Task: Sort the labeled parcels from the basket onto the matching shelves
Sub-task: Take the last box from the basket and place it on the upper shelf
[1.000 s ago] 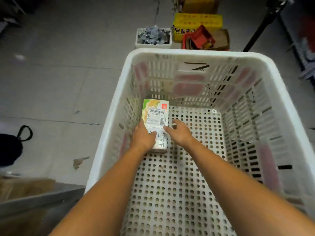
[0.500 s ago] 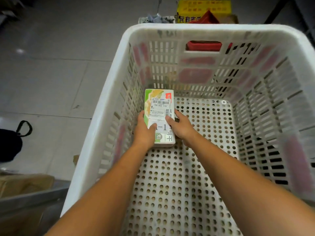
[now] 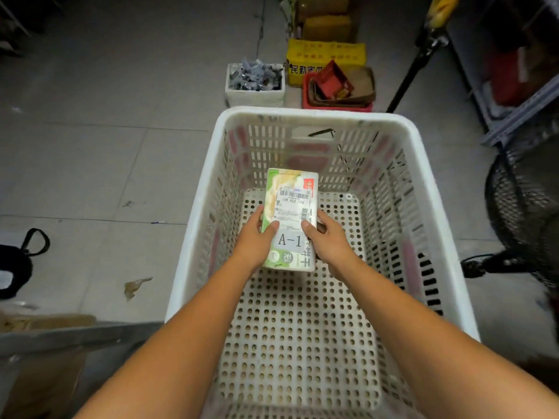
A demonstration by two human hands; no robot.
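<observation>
Both hands had lifted the parcel up off the bottom of the white basket, where it lay a second ago. It was held above the holed floor, still inside the walls. The left hand gripped its left edge and the right hand gripped its right edge, thumbs on top. Its label read A-1 under a barcode sticker. Past the basket sat a small white bin of grey bits, maybe clips.

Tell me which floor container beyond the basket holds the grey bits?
The white tub, leftmost of the containers past the basket's far rim. The red tray beside it holds brown and red items, and the yellow box behind bears printed characters.
</observation>
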